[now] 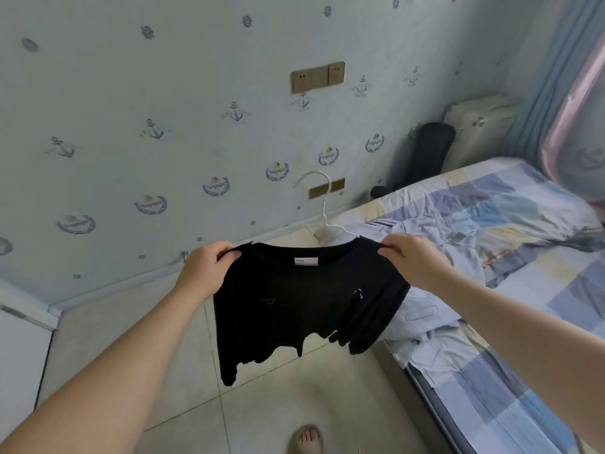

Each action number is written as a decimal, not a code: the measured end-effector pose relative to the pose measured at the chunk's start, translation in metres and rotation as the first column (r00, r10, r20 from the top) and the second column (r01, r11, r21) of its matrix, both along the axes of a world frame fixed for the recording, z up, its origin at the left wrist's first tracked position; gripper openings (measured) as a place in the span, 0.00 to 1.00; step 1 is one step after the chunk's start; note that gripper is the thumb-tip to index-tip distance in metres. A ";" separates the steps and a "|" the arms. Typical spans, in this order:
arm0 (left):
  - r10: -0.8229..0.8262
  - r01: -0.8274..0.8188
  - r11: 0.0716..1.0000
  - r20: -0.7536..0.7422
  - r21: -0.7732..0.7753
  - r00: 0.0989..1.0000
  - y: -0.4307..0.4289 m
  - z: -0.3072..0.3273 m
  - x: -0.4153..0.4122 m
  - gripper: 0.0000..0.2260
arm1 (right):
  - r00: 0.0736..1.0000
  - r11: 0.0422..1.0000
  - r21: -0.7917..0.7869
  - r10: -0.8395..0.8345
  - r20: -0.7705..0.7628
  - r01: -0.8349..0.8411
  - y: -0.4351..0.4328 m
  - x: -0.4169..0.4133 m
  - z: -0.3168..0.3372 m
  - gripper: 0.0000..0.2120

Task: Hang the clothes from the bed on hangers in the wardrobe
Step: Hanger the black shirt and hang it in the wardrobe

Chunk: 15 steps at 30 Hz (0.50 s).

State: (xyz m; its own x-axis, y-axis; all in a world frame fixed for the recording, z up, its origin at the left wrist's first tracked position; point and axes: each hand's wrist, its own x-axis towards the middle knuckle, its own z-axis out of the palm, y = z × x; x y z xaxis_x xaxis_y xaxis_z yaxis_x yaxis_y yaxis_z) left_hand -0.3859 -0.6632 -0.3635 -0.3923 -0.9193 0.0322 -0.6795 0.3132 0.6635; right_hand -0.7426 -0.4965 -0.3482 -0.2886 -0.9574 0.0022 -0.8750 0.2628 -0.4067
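The bed point(540, 290) filled the right side, its long edge running toward the viewer. Off that edge lay an open strip of pale tiled floor point(288, 398), reaching to the baseboard of the anchor-patterned wall point(163, 93) opposite the bed. A white cabinet front point(19, 355) closed the corner of the strip farthest from the bed, and a foot point(306, 437) stood on the tiles near the bed's side.

The black T-shirt point(294, 306) hung in the air over the floor, just off the bed's edge, its right sleeve overlapping the mattress line. The left hand point(204, 271), on the side away from the bed, pinched one shoulder seam with fingers curled over the cloth. The right hand point(412, 260), above the bed's edge, pinched the other shoulder the same way. A white wire hanger point(325, 206) sat inside the neck opening, hook rising above the collar.

The shirt was plain black and crumpled, with an uneven, bunched hem and a small white label point(306, 261) inside the collar. A light blue shirt point(422, 309) lay rumpled on the bed's plaid sheet, draping over its edge beside the black sleeve.
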 end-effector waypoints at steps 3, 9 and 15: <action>0.062 -0.063 0.997 -0.022 -0.038 0.998 0.039 0.012 0.029 0.07 | 0.998 0.998 -0.033 0.061 -0.005 -0.061 0.023 0.020 0.010 0.08; 0.187 -0.196 0.975 -0.092 -0.105 0.978 0.147 0.030 0.086 0.11 | 0.982 0.974 -0.128 0.184 -0.034 -0.187 0.084 0.062 0.027 0.09; 0.299 -0.317 0.935 -0.129 -0.162 0.946 0.255 0.046 0.138 0.12 | 0.949 0.928 -0.196 0.310 -0.067 -0.317 0.145 0.106 0.046 0.09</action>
